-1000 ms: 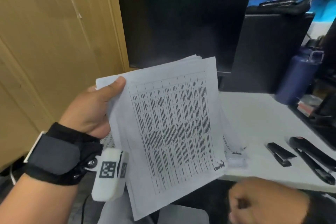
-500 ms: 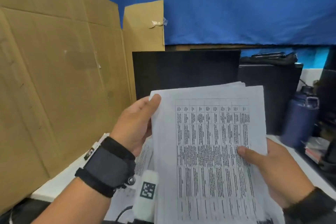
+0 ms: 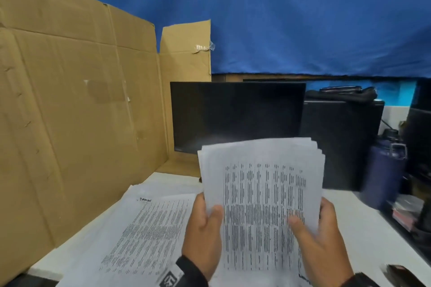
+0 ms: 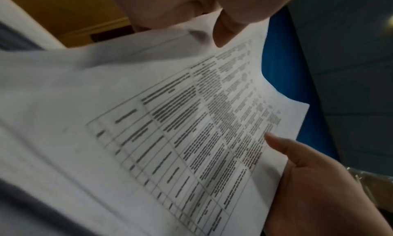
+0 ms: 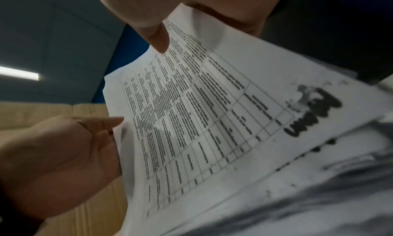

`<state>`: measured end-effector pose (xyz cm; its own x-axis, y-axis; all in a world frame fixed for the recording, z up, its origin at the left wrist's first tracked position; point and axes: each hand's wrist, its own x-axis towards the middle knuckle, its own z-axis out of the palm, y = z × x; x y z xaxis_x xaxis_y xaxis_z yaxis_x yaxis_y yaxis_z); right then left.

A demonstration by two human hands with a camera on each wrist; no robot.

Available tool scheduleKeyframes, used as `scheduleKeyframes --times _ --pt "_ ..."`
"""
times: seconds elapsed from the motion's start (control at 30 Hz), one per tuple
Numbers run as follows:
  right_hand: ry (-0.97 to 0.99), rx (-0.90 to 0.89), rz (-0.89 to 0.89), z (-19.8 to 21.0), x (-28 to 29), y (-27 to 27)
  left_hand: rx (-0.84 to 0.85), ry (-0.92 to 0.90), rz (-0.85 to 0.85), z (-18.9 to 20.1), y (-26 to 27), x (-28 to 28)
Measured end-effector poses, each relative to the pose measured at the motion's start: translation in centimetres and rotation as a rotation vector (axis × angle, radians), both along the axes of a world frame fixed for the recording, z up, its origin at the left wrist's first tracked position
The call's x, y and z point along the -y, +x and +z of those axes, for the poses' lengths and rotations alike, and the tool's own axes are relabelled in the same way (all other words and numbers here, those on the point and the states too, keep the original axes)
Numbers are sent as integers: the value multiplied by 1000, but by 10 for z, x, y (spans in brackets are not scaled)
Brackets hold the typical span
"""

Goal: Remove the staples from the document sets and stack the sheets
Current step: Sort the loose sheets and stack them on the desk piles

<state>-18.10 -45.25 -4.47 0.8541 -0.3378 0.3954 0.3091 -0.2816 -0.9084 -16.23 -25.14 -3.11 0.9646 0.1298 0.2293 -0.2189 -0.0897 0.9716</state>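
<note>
I hold a sheaf of printed sheets [image 3: 263, 182] upright in front of me, its top edges fanned unevenly. My left hand [image 3: 205, 226] grips its left edge, thumb on the front page. My right hand [image 3: 314, 228] grips the right edge the same way. The front page carries a table of small text [image 4: 191, 130], with a dark stamp near a lower corner [image 5: 314, 111]. More printed sheets [image 3: 149, 230] lie flat on the white desk [image 3: 363, 228] to the left. No staple or staple remover shows in these frames.
A tall cardboard panel [image 3: 77, 105] stands along the left side. A dark monitor [image 3: 235, 112] is behind the sheaf, with black equipment [image 3: 338, 142] beside it. A navy bottle [image 3: 384, 170] and clutter sit at the right. Blue cloth hangs above.
My right hand came up and took the sheaf's right edge. The sheaf moved from tilted at the left to upright in the middle, and my left hand slid down its left edge.
</note>
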Motion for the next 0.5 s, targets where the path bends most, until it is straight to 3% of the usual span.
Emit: scheduleKeyframes --times 0.17,0.5 --pt "30 -24 -49 -21 -3 1 -65 -1 31 -19 -4 3" --pt "-19 147 -94 6 -16 1 173 -53 72 18 0 20"
